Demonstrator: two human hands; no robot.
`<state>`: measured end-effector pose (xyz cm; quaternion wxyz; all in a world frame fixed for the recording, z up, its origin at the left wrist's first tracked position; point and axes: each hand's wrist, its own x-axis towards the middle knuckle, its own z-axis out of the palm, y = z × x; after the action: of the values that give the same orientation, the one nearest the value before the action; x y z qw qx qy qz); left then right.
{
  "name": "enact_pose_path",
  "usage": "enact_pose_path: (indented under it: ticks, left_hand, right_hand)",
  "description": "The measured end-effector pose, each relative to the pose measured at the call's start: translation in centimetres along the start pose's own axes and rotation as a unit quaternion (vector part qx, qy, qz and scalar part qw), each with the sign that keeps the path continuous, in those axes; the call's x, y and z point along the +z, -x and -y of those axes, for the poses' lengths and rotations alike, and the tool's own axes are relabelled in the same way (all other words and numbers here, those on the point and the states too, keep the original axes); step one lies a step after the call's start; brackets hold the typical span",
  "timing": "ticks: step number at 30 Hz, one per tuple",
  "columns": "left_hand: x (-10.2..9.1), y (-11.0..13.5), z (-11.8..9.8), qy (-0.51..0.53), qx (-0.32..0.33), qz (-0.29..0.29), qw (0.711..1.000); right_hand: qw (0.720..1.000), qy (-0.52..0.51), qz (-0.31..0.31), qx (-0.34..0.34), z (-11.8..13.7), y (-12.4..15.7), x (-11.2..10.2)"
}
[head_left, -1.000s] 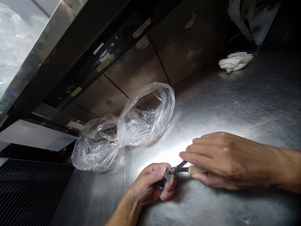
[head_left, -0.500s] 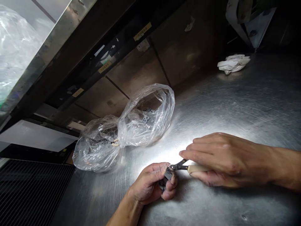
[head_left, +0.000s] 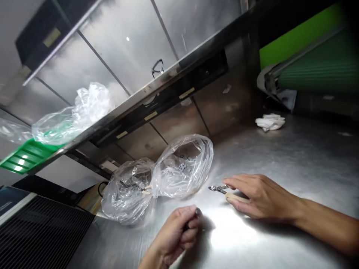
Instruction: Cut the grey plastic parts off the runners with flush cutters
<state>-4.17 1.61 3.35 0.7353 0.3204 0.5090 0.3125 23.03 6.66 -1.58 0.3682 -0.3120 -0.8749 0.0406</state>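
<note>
My right hand [head_left: 256, 195] rests on the steel table [head_left: 294, 160] and grips small cutting pliers [head_left: 221, 190] with pale handles; the metal tips point left and sit apart from my other hand. My left hand [head_left: 176, 233] is curled at the bottom centre, pinching a small dark part [head_left: 197, 213] between thumb and fingers. Just beyond both hands lie two clear plastic bags [head_left: 162, 175], each holding several small grey parts.
A crumpled white rag [head_left: 269, 122] lies at the back right of the table. Above, a steel shelf [head_left: 123, 108] carries a green tray [head_left: 19, 158] and another clear bag [head_left: 75, 116]. A green roller [head_left: 314, 71] stands at the right, a black ribbed mat [head_left: 36, 231] at the left.
The pliers have come away from the part in my left hand, so the hands are now apart. The view has tilted up, showing the shelf, green tray and green roller.
</note>
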Motion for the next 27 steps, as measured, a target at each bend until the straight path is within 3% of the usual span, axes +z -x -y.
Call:
enact_pose_path:
  ticks: [2,4,6,8,10,14,18,21,27]
  left_hand:
    - [0.2,-0.7,-3.0,0.034,0.062,-0.073,0.995]
    - [0.3,-2.2,-6.3,0.063,0.110,-0.107,0.986]
    - [0.3,-3.8,-8.7,0.085,0.121,-0.128,0.981]
    - [0.6,-4.8,-9.5,0.099,0.111,-0.137,0.979]
    - [1.4,-4.9,-8.5,0.108,0.102,-0.126,0.981]
    - [3.2,-2.9,-3.8,0.113,0.079,-0.072,0.988]
    - [3.7,-1.8,0.1,0.116,0.013,-0.036,0.993]
    - [3.3,-2.2,1.5,0.099,-0.025,0.002,0.995]
    - [3.1,-2.7,2.3,0.092,-0.015,0.053,0.994]
  right_hand:
    - [1.000,-0.007,0.015,0.021,-0.2,0.0,-0.2]
    - [0.999,-0.015,0.031,0.038,-0.3,0.1,-0.4]
    - [0.998,-0.019,0.042,0.042,-0.1,0.1,-0.5]
    - [0.997,-0.024,0.051,0.044,0.1,0.1,-0.6]
    - [0.997,-0.032,0.050,0.047,0.3,0.0,-0.7]
    - [0.997,-0.044,0.033,0.056,0.3,-0.1,-1.0]
    - [0.997,-0.045,0.033,0.060,0.2,0.1,-0.9]
    - [0.996,-0.045,0.045,0.058,0.4,0.3,-0.7]
    - [0.994,-0.059,0.067,0.059,0.6,0.4,-0.4]
